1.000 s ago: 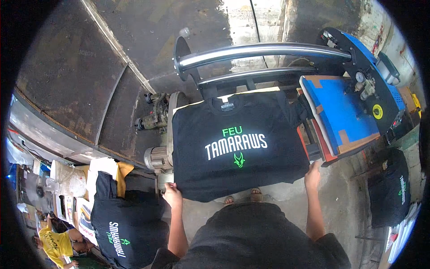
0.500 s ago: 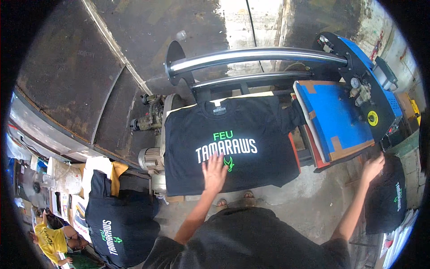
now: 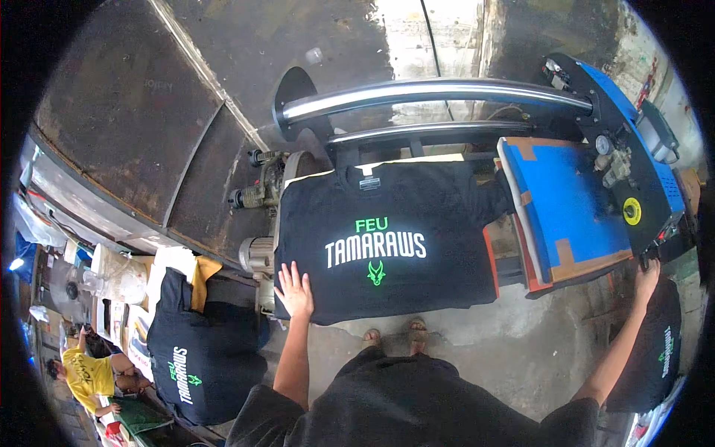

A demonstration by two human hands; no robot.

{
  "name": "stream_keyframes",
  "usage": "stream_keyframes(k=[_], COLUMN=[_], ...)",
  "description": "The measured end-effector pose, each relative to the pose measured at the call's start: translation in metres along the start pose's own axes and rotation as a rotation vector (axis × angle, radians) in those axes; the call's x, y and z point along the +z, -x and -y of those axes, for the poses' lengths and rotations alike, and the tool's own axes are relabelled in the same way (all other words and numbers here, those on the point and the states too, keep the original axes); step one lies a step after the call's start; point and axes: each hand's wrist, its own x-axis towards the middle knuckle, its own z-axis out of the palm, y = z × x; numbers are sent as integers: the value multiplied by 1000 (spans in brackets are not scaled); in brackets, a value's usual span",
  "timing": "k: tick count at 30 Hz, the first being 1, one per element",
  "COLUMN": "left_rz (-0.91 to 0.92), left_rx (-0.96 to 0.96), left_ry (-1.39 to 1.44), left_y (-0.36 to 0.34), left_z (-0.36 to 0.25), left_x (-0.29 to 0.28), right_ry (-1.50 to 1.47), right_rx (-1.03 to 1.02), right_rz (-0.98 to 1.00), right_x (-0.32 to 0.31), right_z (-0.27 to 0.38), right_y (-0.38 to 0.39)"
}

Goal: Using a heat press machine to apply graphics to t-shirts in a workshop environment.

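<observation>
A black T-shirt (image 3: 383,194) with green and white lettering and a green horned-animal emblem lies spread on the lower board of a heat-press machine (image 3: 659,186). My left hand (image 3: 296,290) rests open, fingers spread, on the shirt's lower left part. At the machine's front right corner, my right hand (image 3: 646,277) has its fingers closed around something dark that I cannot make out, beside the edge of the blue padded platen (image 3: 562,208) with tan tape patches, which sits right of the shirt.
A motor and compressor (image 3: 255,255) stand left of the press, below steel rollers (image 3: 439,93). More printed black shirts hang or lie at left (image 3: 216,365) and right (image 3: 640,372). A person in yellow (image 3: 89,372) is at lower left, near a white bucket (image 3: 123,283).
Both hands released the shirt's lower edge. My left hand moved onto the shirt and then leftward; my right hand moved right to the machine's front corner and closed there.
</observation>
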Motion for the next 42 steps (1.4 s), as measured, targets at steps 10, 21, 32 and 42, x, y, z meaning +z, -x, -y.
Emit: stream_keyframes(k=[10,21,32,42], left_rz=[10,299,865,891], left_rx=[-80,-530,53,-157], left_ry=[52,320,172,596], left_y=[34,130,287,261], left_z=[38,177,336,341], left_x=[-14,61,187,180], right_ry=[-24,11,-83,-740], right_rx=[63,183,-63,-314], right_rz=[105,159,24,-286], right_x=[-2,-77,-168,-205], right_z=[15,135,301,389], right_y=[-1,51,137,170])
